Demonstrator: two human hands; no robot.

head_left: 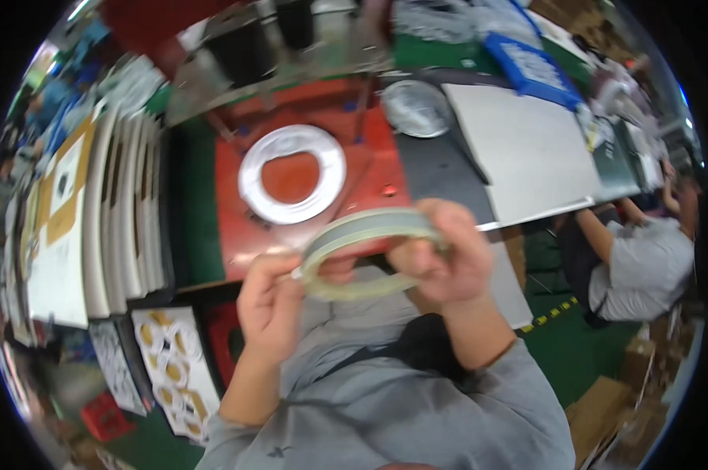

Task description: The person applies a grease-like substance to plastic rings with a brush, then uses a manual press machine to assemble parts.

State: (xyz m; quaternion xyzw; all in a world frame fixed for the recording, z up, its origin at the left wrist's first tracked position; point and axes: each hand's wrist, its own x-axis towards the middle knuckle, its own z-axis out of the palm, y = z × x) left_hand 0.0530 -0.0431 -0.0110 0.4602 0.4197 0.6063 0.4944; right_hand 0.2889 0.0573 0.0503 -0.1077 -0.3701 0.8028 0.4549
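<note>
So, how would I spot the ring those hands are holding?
Find the glossy red work surface. Over its near edge, the left hand and right hand hold a grey-banded, pale yellow-green ring. Unlike the flat white ring lying on the red surface, it's tilted.

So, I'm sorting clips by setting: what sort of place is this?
Probably a factory workshop: a red work platform bearing a shiny white ring, a row of upright white boards and yellow-and-black striped floor tape suggest it.
</note>
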